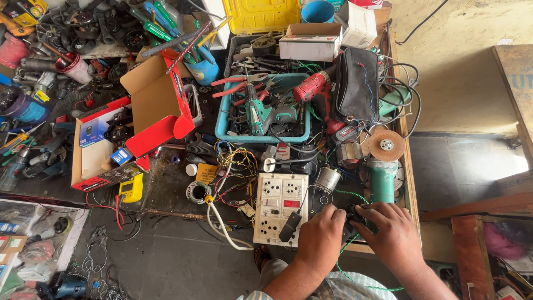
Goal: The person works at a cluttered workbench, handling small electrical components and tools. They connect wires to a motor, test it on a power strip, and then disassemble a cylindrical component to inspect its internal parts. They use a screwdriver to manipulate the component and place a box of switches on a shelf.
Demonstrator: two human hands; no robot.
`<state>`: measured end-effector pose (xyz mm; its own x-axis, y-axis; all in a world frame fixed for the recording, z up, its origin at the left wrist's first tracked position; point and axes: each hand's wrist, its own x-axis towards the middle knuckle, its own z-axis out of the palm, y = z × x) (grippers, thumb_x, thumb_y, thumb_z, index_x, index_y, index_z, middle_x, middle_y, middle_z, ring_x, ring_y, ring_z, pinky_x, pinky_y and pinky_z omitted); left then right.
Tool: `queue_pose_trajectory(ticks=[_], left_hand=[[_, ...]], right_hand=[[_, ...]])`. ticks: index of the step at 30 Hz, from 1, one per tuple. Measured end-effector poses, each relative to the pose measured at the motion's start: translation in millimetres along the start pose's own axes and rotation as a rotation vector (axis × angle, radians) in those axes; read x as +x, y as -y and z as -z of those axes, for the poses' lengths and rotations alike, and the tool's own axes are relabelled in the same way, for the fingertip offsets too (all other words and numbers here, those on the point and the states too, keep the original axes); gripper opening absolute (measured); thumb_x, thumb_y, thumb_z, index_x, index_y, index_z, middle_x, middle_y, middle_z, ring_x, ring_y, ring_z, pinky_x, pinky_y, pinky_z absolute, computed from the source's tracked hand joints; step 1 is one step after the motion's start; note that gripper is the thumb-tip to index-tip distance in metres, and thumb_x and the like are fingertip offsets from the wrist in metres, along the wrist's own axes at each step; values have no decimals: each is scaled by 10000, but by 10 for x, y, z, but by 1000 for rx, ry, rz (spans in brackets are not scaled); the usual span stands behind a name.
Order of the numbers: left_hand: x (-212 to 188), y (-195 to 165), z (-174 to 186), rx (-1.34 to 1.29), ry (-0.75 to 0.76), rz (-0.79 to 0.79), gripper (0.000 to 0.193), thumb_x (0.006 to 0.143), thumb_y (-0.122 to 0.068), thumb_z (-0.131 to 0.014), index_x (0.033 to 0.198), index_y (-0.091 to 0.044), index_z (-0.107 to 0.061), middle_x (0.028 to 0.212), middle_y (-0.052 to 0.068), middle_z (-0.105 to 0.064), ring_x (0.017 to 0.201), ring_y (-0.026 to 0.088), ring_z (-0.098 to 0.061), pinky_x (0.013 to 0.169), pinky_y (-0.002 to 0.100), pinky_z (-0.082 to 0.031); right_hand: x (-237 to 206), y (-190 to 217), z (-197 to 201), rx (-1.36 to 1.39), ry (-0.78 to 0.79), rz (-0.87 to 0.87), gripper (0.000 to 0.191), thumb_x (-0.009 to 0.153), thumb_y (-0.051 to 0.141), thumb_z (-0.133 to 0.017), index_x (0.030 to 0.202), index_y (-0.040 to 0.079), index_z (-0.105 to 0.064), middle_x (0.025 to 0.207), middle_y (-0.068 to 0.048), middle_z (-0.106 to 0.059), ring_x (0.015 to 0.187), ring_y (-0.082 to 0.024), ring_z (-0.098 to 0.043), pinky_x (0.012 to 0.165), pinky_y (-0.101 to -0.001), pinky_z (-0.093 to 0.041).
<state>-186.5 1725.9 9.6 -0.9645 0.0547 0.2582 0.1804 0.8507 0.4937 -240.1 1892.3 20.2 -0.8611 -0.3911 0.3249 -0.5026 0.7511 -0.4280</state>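
Black part (352,214) between both hands (touching).

Two drills, one green (261,114) and one red (315,89), one angle grinder (383,172), one socket board (277,208).

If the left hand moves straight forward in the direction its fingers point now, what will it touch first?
The left hand points up the bench and a little right. Probably it would first meet the small black part that both hands hold, then the silver cylinder behind it. Depth is unclear from this one view.
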Motion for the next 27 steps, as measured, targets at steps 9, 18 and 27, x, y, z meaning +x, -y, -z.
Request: queue_pose_trajectory(ticks=[9,18,27], left_hand=[[-104,-116,286,-203,-19,-187,229,953,-48,-697,1162,34,-651,1078,150,-651,808,300,-724,623,376,-590],[-681,179,866,-382,20,-353,226,964,-86,-762,1170,-16,-700,1078,131,-684,875,279,-754,730,404,-627],[-1410,756,1354,-343,-164,-119,168,1055,-165,-696,1144,-26,-727,1067,144,-702,935,299,-749,791,474,-641]], right_hand=[[-43,121,277,-81,-34,8,321,671,298,-833,969,180,-812,968,-11,-736,880,-228,-661,789,-390,-507],[-28,143,449,154,-158,-99,400,760,216,-814,1141,117,-745,1028,-52,-697,890,-214,-718,757,-363,-562],[-188,1024,-121,403,-245,63,294,761,75,-807,1041,111,-724,1077,-73,-724,1015,-204,-741,889,-338,-591]])
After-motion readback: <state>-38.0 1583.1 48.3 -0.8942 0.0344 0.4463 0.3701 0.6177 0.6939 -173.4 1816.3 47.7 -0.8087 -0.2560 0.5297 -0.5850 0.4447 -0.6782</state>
